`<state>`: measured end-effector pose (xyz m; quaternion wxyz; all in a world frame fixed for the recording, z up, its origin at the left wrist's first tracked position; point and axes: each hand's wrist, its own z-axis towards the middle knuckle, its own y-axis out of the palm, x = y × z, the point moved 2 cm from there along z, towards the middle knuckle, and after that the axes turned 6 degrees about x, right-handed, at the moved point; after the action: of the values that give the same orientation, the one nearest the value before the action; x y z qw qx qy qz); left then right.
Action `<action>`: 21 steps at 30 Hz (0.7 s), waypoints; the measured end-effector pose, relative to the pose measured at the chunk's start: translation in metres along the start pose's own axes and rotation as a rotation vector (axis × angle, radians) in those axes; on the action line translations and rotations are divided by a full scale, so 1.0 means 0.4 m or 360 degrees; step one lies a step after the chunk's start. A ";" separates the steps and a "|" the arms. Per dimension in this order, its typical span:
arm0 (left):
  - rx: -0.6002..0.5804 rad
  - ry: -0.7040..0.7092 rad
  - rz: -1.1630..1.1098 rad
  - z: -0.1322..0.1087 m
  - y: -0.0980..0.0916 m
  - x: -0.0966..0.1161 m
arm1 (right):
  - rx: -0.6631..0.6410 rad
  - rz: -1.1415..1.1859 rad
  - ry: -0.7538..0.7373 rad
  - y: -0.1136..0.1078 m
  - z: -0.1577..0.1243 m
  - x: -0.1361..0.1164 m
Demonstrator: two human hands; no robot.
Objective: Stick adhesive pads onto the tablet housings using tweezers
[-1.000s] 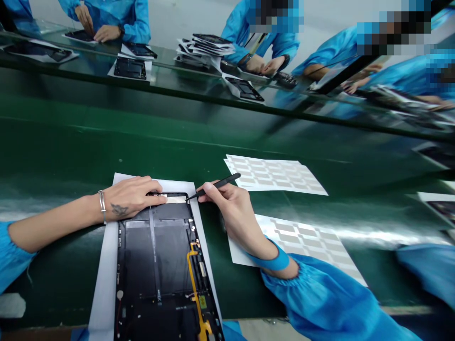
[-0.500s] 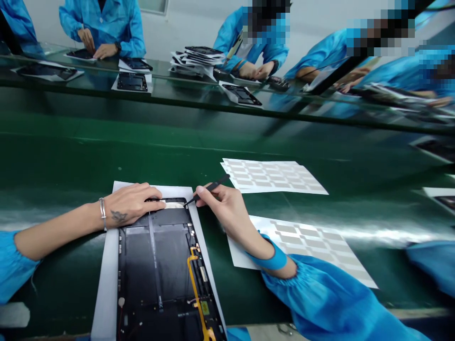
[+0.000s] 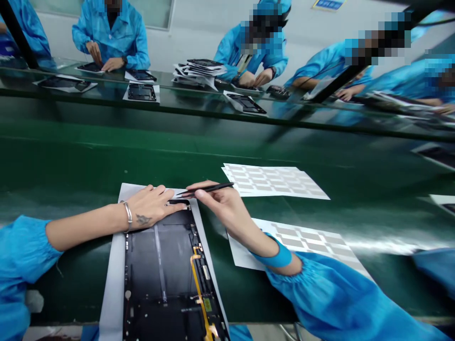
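A black tablet housing (image 3: 177, 265) with an orange flex cable (image 3: 199, 279) along its right side lies on a sheet of white paper (image 3: 113, 279). My left hand (image 3: 151, 204) rests flat across the housing's top end, its thumb stretched along the upper edge toward the right corner. A pale strip under that hand is mostly covered. Just above the top right corner, my right hand (image 3: 220, 201) grips black tweezers (image 3: 213, 187). Their tips point left, close to the left fingers and clear of the housing.
Two printed sheets of grey stickers, a far one (image 3: 273, 180) and a nearer one (image 3: 305, 237), lie on the green table (image 3: 71, 161) to the right. Across a glass shelf (image 3: 199, 102), several people in blue work beside a stack of housings (image 3: 199, 71).
My left hand has slid right along the top edge, covering most of the pale strip. The tweezers have lifted from the corner and lie flatter. The view has shifted slightly.
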<state>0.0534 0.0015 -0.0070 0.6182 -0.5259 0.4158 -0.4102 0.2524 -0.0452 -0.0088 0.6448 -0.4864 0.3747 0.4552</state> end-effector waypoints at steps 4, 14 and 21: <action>0.0161 0.0137 -0.0254 -0.075 0.004 -0.022 | -0.0135 -0.0109 -0.0060 0.025 -0.004 0.012; 0.0411 0.0107 -0.0566 -0.099 0.024 -0.034 | -0.0174 -0.0179 -0.0054 0.022 -0.024 0.023; 0.0364 0.0088 -0.0543 -0.097 0.028 -0.029 | -0.0127 -0.0251 -0.0166 0.008 -0.027 0.021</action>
<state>0.0138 0.0019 -0.0210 0.5837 -0.5037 0.2882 -0.5678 0.2515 -0.0533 -0.0201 0.6774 -0.5155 0.2827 0.4422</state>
